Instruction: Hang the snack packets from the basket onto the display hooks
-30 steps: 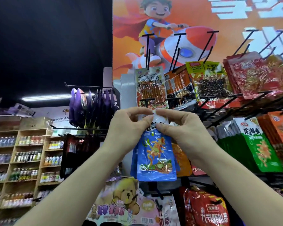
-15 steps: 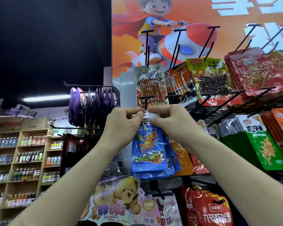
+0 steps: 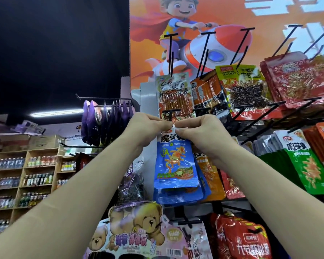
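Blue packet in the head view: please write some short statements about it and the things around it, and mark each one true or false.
1. The left grip and the right grip both pinch the top of the blue packet. True.
2. The bear packet hangs above the blue packet. False: it hangs below it, lower and to the left.
3. The green packets hang to the right of the blue packet. True.
4. The purple packets hang to the right of both grips. False: they hang to the left of them.
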`<state>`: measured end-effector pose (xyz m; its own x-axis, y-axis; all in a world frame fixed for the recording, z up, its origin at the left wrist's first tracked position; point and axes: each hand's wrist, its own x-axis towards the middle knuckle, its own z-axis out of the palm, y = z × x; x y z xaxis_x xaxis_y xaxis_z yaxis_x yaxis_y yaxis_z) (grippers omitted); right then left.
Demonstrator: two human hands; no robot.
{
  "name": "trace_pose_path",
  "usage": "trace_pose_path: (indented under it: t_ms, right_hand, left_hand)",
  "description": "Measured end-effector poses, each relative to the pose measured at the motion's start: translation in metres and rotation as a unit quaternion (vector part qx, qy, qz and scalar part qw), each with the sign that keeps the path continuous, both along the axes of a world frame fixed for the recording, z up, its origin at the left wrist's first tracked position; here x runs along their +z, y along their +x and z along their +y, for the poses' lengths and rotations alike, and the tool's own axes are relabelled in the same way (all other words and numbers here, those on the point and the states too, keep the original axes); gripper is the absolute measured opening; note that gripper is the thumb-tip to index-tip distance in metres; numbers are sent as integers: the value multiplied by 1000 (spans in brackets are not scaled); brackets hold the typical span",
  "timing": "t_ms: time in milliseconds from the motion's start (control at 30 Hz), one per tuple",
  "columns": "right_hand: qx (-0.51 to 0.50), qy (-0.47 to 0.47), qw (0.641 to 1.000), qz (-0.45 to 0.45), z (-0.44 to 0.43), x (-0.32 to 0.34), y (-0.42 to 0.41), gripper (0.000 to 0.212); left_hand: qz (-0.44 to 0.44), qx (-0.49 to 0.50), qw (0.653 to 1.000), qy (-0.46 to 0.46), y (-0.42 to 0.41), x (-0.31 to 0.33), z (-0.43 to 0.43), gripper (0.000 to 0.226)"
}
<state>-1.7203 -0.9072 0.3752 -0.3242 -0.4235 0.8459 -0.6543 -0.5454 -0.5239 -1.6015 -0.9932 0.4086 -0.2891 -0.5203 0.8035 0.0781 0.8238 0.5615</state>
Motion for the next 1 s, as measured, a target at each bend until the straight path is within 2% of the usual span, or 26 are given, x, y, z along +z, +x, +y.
trace_pose_path:
  t_ms: [233,333,400,500,567,633,667,700,733,767,800,867,900,933,1000]
  right_hand:
    - [-1,22,1000,14,4,-3,-3,16]
    - [-33,21,999,22,0,-4,-5,19]
    - [-68,19,997,38,-6,-5,-6,21]
    - [-149,24,985,84,-4,-18,0,37]
    - [-206,47,970,121,-2,-33,2,55]
    - [-161,67,980,98,2,-48,5,60]
    - [-103,67,990,65,3,-55,7,53]
    - [-49,68,996,28,-1,-59,5,45]
    - [-16,68,998,0,-3,-63,6,43]
    - [14,72,997,-24,-6,-65,7,50]
    - [48,78,995,-50,-8,-68,8,53]
    - [91,85,991,-58,-13,-74,7,34]
    - [83,85,992,-42,-15,-77,8,24]
    - [71,80,994,-32,-14,-78,11,22]
    - [79,78,993,-34,-15,-79,12,46]
  left_hand:
    - [-51,2,998,32,0,13,-8,14]
    - [-68,15,997,38,-2,9,-8,7]
    - [-48,1,999,24,-3,2,-9,5]
    - [38,-43,998,-4,-4,-15,-12,24]
    - [42,-52,998,-7,-5,-39,-14,53]
    - [29,-98,995,14,-9,-65,-15,84]
    - [30,-135,990,30,-12,-75,-17,87]
    - [35,-173,983,47,-15,-82,-19,75]
    - [38,-203,977,60,-18,-88,-17,53]
    - [44,-224,971,68,-21,-91,-17,36]
    - [49,-237,968,72,-22,-93,-16,29]
    - [50,-259,962,73,-24,-96,-20,35]
    - [50,-264,960,75,-25,-98,-23,40]
    - [49,-267,959,78,-24,-99,-23,45]
    - [48,-255,963,79,-23,-100,-25,49]
